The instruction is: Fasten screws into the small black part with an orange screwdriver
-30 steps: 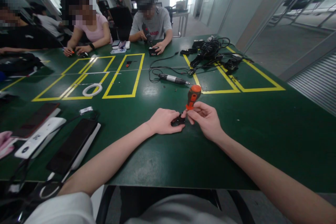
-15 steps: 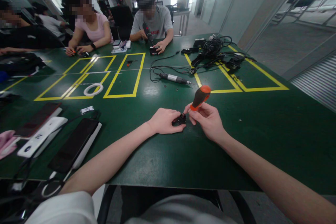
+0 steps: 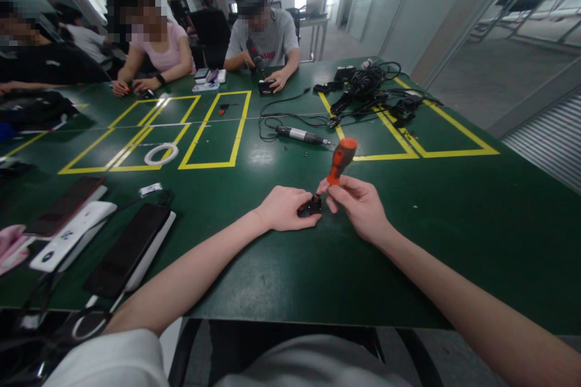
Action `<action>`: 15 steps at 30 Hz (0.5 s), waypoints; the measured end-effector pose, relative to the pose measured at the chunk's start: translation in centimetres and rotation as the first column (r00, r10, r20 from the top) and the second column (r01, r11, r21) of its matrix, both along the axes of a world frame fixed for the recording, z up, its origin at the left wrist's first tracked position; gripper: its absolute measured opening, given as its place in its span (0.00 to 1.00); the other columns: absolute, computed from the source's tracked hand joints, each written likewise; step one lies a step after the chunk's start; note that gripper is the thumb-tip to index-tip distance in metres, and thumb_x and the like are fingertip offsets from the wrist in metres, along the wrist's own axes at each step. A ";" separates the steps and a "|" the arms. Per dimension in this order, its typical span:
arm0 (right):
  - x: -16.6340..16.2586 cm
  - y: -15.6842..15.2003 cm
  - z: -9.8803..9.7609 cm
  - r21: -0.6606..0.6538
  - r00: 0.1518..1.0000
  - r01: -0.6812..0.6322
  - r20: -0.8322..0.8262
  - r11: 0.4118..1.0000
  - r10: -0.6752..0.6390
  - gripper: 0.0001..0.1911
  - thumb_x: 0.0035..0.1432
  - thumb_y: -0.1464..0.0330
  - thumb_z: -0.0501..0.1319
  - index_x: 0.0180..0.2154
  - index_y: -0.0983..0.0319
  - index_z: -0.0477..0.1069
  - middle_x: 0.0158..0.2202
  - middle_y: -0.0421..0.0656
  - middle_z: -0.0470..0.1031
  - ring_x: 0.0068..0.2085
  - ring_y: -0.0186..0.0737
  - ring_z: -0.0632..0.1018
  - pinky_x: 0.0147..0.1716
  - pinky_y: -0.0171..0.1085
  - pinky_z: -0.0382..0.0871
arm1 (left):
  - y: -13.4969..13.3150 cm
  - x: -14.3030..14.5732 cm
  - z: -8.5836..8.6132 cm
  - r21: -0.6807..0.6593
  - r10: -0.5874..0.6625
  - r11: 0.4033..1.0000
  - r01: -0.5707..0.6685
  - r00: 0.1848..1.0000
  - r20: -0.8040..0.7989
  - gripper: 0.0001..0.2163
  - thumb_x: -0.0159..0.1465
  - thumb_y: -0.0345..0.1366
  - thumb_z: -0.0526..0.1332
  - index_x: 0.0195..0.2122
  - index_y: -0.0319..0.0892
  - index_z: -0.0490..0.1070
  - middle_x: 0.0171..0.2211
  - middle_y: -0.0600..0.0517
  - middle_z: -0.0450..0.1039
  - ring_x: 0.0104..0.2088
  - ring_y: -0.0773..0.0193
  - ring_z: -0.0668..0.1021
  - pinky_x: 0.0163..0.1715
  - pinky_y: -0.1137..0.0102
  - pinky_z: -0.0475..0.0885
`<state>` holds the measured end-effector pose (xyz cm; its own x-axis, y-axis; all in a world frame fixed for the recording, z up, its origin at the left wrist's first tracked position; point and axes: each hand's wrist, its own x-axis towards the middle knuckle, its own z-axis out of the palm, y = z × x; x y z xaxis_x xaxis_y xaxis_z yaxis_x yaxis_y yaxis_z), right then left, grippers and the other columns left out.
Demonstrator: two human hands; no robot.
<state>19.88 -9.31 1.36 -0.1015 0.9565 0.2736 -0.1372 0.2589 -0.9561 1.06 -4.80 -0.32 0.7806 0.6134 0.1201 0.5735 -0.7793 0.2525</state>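
Observation:
My left hand (image 3: 285,208) rests on the green table (image 3: 408,242) and pinches a small black part (image 3: 311,205) against it. My right hand (image 3: 358,205) is closed round the lower end of an orange-handled screwdriver (image 3: 340,160). The screwdriver stands nearly upright, leaning a little right, with its tip down at the black part. Both forearms reach in from the near edge of the table.
An electric screwdriver (image 3: 299,135) with its cable lies beyond my hands. A tangle of black cables (image 3: 367,91) sits far right. Phones and a white power strip (image 3: 68,236) lie at the left, with a white ring (image 3: 160,154) in the yellow-taped boxes. Other people sit across the table.
The screwdriver handle tilted to the right half a second ago and has now swung back closer to upright. My left hand has stayed on the black part.

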 end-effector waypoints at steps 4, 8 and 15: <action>0.2 0.1 -0.1 0.003 0.998 -0.041 -0.053 0.999 0.042 0.21 0.58 0.47 0.69 0.33 0.59 0.79 0.26 0.40 0.76 0.21 0.34 0.69 0.22 0.37 0.65 | -0.2 -0.1 0.1 -0.019 0.023 1.000 -0.023 1.000 0.021 0.15 0.67 0.51 0.61 0.40 0.42 0.73 0.36 0.50 0.80 0.35 0.59 0.81 0.31 0.69 0.67; 0.5 0.7 -0.2 -0.012 0.993 0.039 -0.113 0.999 -0.040 0.20 0.59 0.48 0.68 0.36 0.59 0.78 0.25 0.40 0.76 0.21 0.33 0.69 0.20 0.36 0.63 | 0.1 -0.4 0.0 -0.083 0.049 0.996 -0.036 0.986 0.160 0.19 0.64 0.49 0.65 0.51 0.44 0.71 0.44 0.50 0.79 0.39 0.59 0.81 0.38 0.68 0.72; 1.9 2.6 -0.7 -0.194 0.982 0.128 0.164 0.973 -0.096 0.26 0.53 0.45 0.70 0.26 0.61 0.75 0.17 0.38 0.70 0.17 0.30 0.63 0.17 0.33 0.54 | 1.6 -0.8 -0.2 -0.452 0.216 0.891 -0.040 0.914 0.345 0.18 0.61 0.51 0.68 0.37 0.40 0.75 0.26 0.57 0.68 0.27 0.67 0.69 0.28 0.73 0.64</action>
<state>21.79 -6.72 0.64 -0.0161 0.9979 0.0620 0.0328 0.0625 -0.9975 0.21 -3.15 -0.50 0.6398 0.7632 0.0905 0.4531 -0.4697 0.7577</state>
